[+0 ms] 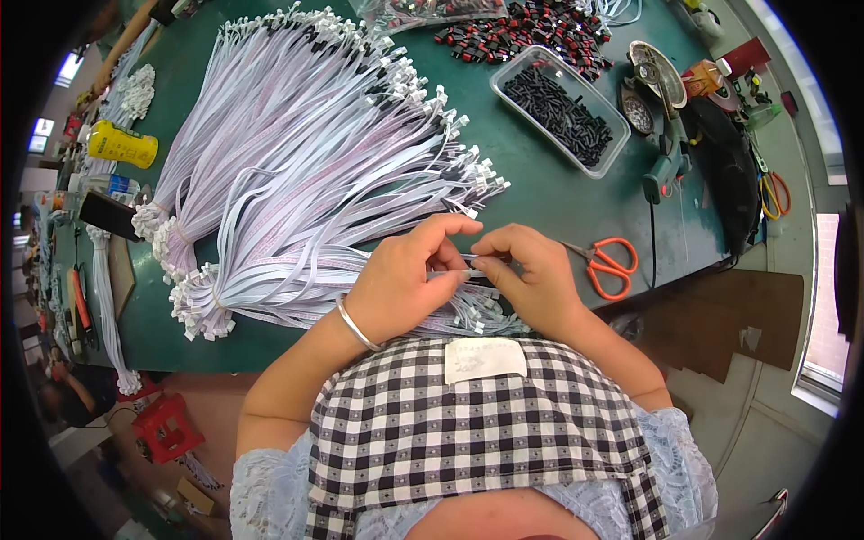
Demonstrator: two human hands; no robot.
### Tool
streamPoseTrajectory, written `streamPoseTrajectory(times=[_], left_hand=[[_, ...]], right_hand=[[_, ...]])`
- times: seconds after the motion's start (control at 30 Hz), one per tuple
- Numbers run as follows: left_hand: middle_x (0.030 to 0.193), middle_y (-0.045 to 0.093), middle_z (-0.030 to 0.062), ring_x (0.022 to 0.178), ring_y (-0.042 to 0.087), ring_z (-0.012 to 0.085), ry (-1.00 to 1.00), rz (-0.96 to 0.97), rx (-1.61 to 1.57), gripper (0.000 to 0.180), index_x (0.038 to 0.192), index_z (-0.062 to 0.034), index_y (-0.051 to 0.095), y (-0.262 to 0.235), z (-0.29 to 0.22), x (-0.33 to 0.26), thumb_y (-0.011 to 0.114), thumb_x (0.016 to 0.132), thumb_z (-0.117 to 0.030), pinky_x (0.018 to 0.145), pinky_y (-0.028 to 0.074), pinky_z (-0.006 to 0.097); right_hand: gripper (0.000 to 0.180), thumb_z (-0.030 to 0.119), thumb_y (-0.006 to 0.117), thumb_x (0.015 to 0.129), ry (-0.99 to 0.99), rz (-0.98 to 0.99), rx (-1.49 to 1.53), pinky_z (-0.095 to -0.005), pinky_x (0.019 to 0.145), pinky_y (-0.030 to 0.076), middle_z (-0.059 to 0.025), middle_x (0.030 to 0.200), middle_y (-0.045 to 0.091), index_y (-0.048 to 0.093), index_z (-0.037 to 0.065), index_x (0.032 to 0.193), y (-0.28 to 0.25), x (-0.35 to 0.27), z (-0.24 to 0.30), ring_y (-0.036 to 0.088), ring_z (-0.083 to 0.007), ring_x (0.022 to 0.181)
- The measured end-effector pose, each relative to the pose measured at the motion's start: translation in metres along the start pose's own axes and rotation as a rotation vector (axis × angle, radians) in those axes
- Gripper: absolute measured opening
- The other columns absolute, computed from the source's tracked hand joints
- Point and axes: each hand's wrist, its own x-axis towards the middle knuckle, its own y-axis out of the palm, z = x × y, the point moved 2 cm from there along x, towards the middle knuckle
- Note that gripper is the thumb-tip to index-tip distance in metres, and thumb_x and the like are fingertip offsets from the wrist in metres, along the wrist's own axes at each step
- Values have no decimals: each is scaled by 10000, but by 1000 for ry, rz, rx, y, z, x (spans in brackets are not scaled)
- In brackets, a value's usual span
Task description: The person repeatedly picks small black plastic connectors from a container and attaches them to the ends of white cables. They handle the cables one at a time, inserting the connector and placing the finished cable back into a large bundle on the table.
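My left hand (402, 281), with a silver bangle at its wrist, and my right hand (533, 277) meet at the near edge of the table. Each pinches thumb against forefinger on the thin wire end of a white flat cable, mostly hidden by the fingers. Beside and beyond my left hand lie large bundles of white flat cables (297, 193). Their loose ends fan out to the far right, and small white connectors (202, 301) cluster at the tied left ends. More wire ends (477, 315) rest below my hands.
Orange-handled scissors (612, 267) lie right of my right hand. Farther off stand a clear tub (540, 130) of short black tubes (562, 117), a pile of red-and-black parts (540, 36) and a green corded tool (668, 153). A yellow bottle (123, 144) and dark phone (110, 216) are at left.
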Motion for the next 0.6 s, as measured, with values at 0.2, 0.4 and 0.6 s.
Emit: streamPoseTrajectory(times=[0.2, 0.4, 0.6], left_hand=[[854, 644, 58, 721, 589, 94, 46, -58, -29, 400, 1175, -48, 552, 2, -2, 1, 625, 788, 26, 661, 476, 231], [836, 648, 57, 713, 604, 124, 549, -481, 343, 181, 971, -37, 632, -15, -26, 19, 653, 796, 7, 607, 461, 255], [823, 656, 63, 732, 617, 209, 462, -553, 648, 111, 882, -42, 627, -39, -9, 51, 641, 776, -11, 648, 469, 327]], right_hand=[[125, 42, 697, 766, -75, -38, -39, -340, 641, 473, -75, 804, 620, 653, 68, 880, -3, -1, 3, 598, -251, 736], [200, 111, 703, 794, -229, -220, -188, -354, 809, 484, -105, 938, 666, 683, 62, 988, -41, 32, 8, 616, -270, 931], [154, 135, 670, 811, -177, -233, -736, -383, 818, 451, -60, 931, 665, 695, 88, 956, -103, 75, -41, 583, -276, 916]])
